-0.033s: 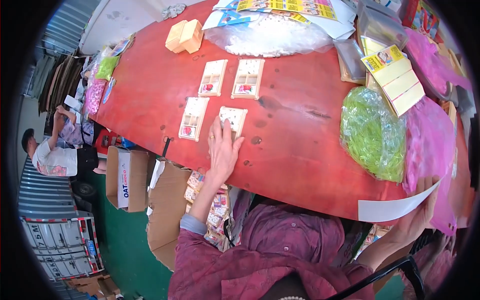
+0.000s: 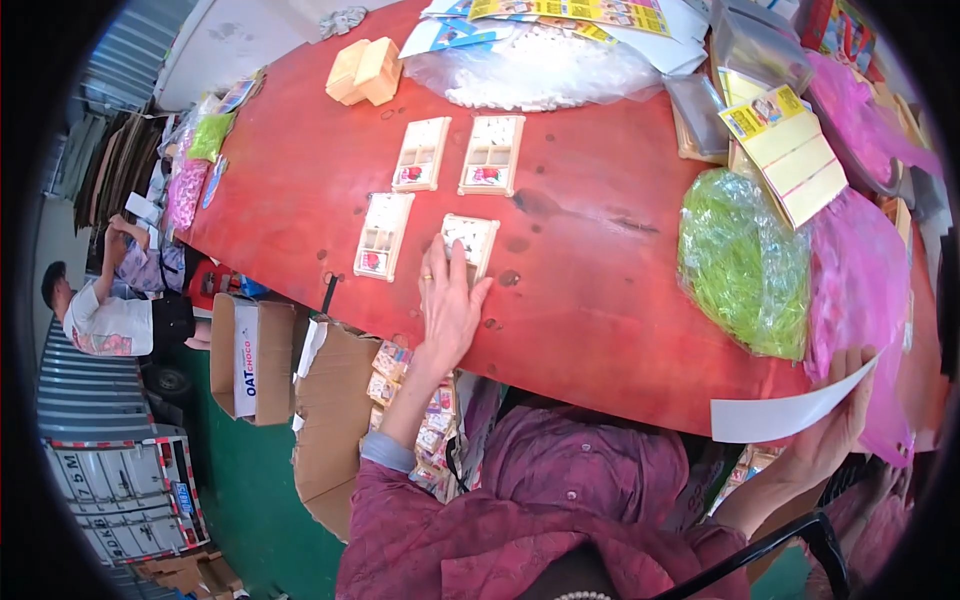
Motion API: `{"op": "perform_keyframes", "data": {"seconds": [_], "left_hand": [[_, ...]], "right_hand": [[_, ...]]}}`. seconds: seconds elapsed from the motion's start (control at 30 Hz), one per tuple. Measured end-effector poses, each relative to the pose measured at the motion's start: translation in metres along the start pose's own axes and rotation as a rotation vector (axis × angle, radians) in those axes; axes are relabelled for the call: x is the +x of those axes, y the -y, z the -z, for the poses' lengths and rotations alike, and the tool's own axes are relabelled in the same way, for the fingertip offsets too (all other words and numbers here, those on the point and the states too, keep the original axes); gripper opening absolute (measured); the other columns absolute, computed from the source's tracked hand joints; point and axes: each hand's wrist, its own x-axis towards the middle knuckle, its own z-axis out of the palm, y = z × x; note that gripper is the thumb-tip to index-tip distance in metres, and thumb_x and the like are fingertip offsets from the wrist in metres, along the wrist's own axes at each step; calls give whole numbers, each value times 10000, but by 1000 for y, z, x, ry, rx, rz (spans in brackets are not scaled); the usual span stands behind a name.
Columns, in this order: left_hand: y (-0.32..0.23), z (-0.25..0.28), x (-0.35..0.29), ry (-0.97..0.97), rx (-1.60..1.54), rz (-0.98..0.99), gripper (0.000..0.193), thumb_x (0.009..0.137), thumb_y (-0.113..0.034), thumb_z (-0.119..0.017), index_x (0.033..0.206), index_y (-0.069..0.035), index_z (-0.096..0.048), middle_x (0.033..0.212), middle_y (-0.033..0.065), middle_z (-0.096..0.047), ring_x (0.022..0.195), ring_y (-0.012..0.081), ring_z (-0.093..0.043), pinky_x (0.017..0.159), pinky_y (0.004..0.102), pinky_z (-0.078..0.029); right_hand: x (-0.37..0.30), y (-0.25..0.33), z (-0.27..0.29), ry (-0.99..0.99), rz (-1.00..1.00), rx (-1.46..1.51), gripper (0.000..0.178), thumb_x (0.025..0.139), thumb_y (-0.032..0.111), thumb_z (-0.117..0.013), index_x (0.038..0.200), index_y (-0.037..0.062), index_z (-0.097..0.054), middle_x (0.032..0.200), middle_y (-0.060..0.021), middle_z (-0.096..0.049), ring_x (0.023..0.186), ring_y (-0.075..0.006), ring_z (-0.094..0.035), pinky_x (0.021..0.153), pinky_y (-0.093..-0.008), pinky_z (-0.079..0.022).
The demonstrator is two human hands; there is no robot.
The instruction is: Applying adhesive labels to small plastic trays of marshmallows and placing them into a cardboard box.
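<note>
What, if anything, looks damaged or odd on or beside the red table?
The red tabletop looks worn: dark blotches and a streak right of the four cream rectangular trays. Below its near edge, the brown cardboard flap has a ragged, torn-looking left edge. No spill is evident.

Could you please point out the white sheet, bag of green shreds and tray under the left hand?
White sheet [image 2: 772,419]: head view, middle of its face.
Bag of green shreds [image 2: 745,278]: head view, its middle.
Tray [image 2: 490,245]: head view, its right rim.
</note>
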Motion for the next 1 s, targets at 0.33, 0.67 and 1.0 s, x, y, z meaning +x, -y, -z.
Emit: {"op": "perform_keyframes", "data": {"seconds": [0.33,0.67,1.0], "left_hand": [[-134,-17,-51,87,-124,-153,699,763,-285,-648,1291,53,-337,1360,272,-262,1197,426,-312,923,512,-309],[-159,72,-47,365,-1023,-84,426,828,-185,-595,1147,83,-506,1270,209,-435,1206,319,-412,967,404,-356],[-185,61,-37,691,-1938,70,815,836,-502,-543,1279,130,-281,1266,145,-422,1166,212,-439,999,340,-334]], "right_hand": [[-6,-11,-36,-155,79,-137,268,906,71,-470,1150,-33,-427,917,-32,-423,787,-111,-412,626,-206,-390],[-8,-15,-54,-256,309,-580,92,905,59,-475,891,-6,-539,746,-28,-574,654,-92,-558,564,-224,-443],[-32,-74,-76,521,736,-1577,337,619,67,-700,933,-14,-607,935,-131,-596,838,-305,-594,694,-386,-499]]}}
